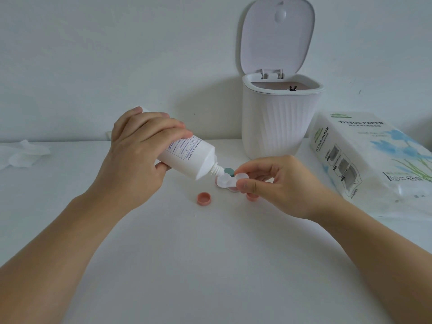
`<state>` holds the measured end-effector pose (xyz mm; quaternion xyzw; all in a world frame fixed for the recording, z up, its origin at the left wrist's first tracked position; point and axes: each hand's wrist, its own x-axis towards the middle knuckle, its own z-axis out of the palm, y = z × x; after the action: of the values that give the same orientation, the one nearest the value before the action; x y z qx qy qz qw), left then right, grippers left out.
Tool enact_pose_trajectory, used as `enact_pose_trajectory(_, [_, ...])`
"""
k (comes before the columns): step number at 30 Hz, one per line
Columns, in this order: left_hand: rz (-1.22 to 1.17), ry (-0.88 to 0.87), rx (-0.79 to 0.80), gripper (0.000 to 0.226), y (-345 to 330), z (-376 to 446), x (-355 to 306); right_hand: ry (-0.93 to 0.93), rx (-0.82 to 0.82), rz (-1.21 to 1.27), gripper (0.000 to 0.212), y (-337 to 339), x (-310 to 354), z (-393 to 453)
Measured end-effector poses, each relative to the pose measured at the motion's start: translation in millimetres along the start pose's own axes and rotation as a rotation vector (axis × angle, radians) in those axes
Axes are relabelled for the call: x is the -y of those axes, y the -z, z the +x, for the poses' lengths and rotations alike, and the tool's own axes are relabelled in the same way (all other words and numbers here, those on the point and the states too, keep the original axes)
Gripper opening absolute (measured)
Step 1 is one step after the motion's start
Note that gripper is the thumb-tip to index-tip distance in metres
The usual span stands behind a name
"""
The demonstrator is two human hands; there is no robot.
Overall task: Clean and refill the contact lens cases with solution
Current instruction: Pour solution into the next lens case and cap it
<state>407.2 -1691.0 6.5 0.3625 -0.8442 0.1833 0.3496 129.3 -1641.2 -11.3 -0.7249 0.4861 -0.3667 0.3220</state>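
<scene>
White tabletop (187, 265) against a pale wall. Left hand (138, 155) wraps the white plastic solution bottle (187, 157), nozzle tipped down over the small translucent white lens case (225, 182), which the right hand (275, 183) pinches by one end. It looks light, rigid and probably slippery when wet, so that edge pinch suits. Beside the case lies a pink round cap (204, 199); behind it a teal cap (229, 171), an open white ribbed bin (280, 120) and a tissue pack (374, 160), none blocking.
</scene>
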Motion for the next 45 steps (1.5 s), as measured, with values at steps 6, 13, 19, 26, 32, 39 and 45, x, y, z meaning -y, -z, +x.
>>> enact_pose_trajectory(6, [-0.001,-0.012,-0.012,0.061,-0.1,0.2,-0.5,0.004,0.009,-0.021,0.012,0.1,-0.6,-0.3])
enact_pose_trajectory(13, [0.007,-0.013,-0.023,0.061,-0.8,-0.1,0.1,0.01,0.005,0.001,0.011,0.3,-0.2,-0.4])
enact_pose_trajectory(19, [0.009,-0.016,-0.04,0.062,-2.5,-0.1,1.4,0.015,-0.003,0.026,0.011,-0.1,-0.4,-0.3])
enact_pose_trajectory(26, [0.004,-0.015,-0.048,0.064,-3.9,-0.1,3.2,0.011,-0.005,0.03,0.011,-0.6,-1.2,0.2])
enact_pose_trajectory(32, [-0.015,0.018,-0.059,0.065,-5.7,-1.6,4.1,0.043,-0.012,0.071,0.007,-0.1,-1.4,-0.3])
enact_pose_trajectory(39, [-0.206,0.202,-0.034,0.071,-1.7,-6.3,0.9,0.077,-0.029,0.116,0.01,2.5,-3.5,0.8])
enact_pose_trajectory(45, [-0.357,0.343,-0.032,0.076,-0.9,-9.0,-0.9,0.12,-0.06,0.077,0.019,5.6,-5.2,2.4])
